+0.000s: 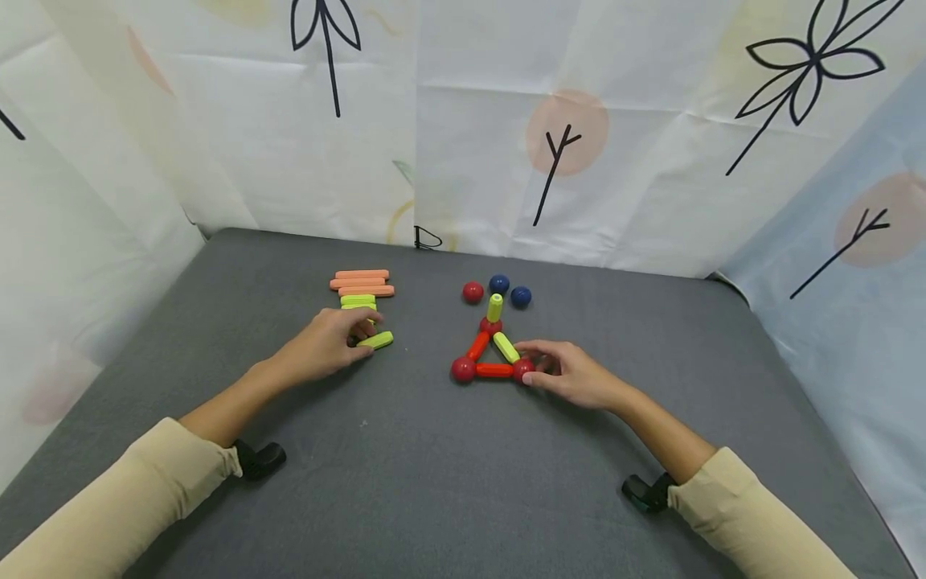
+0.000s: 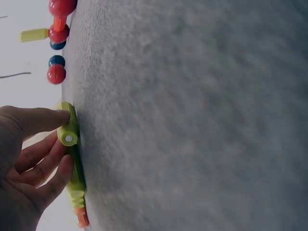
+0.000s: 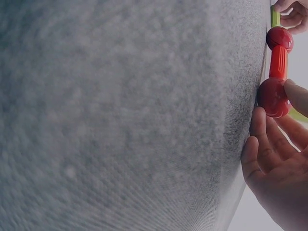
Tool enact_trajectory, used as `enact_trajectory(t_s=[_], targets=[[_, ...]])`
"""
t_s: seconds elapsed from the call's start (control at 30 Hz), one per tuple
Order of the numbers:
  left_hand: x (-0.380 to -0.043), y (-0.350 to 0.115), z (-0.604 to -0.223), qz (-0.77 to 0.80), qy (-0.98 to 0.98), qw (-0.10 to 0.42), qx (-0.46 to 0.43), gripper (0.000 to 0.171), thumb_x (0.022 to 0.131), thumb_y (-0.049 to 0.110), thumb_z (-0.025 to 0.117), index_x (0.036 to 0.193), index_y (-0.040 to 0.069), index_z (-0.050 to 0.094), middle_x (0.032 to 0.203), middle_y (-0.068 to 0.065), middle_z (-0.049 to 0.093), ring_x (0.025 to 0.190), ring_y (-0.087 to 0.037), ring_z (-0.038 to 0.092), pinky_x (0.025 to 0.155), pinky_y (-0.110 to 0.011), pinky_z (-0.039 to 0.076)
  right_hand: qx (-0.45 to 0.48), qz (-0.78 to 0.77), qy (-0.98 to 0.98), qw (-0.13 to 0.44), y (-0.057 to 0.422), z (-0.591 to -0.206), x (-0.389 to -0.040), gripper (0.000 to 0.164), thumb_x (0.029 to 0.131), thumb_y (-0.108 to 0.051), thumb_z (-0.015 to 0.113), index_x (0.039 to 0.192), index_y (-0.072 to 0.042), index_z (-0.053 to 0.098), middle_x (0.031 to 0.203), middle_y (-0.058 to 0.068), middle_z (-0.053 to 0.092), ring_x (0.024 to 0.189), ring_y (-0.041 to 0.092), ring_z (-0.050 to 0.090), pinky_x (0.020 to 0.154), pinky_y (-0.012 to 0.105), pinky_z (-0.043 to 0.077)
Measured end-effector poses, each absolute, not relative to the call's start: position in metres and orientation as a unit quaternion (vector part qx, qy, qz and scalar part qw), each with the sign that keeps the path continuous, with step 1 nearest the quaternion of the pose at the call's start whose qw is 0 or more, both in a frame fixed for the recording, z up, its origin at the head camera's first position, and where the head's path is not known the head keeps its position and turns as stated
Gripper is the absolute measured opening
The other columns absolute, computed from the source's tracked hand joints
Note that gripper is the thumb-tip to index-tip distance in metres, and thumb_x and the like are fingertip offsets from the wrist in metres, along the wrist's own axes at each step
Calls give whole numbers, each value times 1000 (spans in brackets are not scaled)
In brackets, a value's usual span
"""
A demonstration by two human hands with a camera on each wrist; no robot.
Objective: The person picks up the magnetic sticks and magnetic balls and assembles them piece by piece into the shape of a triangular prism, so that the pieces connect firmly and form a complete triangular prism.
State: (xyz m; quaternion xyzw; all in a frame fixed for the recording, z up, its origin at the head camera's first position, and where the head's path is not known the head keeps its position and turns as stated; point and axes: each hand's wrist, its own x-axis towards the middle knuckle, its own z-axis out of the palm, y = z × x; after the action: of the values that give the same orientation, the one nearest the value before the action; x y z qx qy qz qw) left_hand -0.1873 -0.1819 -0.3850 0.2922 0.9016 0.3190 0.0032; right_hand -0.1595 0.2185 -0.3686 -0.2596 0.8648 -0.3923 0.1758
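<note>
My left hand (image 1: 331,342) pinches a yellow-green magnetic stick (image 1: 377,340) low over the table; its near end shows a small silvery disc in the left wrist view. More yellow-green sticks (image 1: 358,301) lie in a stack, partly hidden behind that hand. My right hand (image 1: 571,375) grips the red ball (image 3: 273,97) at the right corner of a triangle, thumb on one side and fingers round the other. Two red sticks (image 1: 495,371) and one yellow-green stick (image 1: 506,347) join its three red balls. From the far ball (image 1: 490,325) another yellow-green stick (image 1: 495,307) stands up.
Orange sticks (image 1: 362,274) lie side by side beyond the left hand. Behind the triangle sit a loose red ball (image 1: 473,292) and two blue balls (image 1: 499,283). The grey table (image 1: 405,490) ends at white printed cloth (image 1: 470,161) along the back and sides.
</note>
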Motion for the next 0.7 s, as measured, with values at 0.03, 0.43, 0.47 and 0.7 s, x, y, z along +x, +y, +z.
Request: enact_trajectory(t_s=[0.03,0.43,0.47,0.7], targets=[[-187,-180,-385,317,902,7,294,41,83,-3,76,122,1,64,101,-7,72,93,-21,69,81,-42,55,-260,-392,865,176,218,-369,-160,51,96,-15,67,142,0,51,125,13,63,96,23,60,76,30,51],[-186,-127,-375,469,832,46,292,46,86,-1,73,129,0,58,106,-7,70,94,-19,68,81,-32,57,-260,-392,865,174,218,-369,-160,51,96,-16,67,141,0,52,125,13,63,96,23,59,75,29,50],[-186,-122,-373,488,821,51,294,46,86,-2,73,129,1,59,107,-8,69,95,-20,68,82,-31,57,-260,-392,865,175,218,-369,-160,51,96,-17,67,141,-1,52,125,13,63,96,23,59,75,29,50],[-183,-91,-367,548,767,72,326,44,85,-7,70,127,2,59,117,-13,65,99,-23,67,87,-34,56,-258,-389,867,176,218,-370,-161,51,96,-17,67,142,-1,51,125,13,63,96,22,59,77,31,50]])
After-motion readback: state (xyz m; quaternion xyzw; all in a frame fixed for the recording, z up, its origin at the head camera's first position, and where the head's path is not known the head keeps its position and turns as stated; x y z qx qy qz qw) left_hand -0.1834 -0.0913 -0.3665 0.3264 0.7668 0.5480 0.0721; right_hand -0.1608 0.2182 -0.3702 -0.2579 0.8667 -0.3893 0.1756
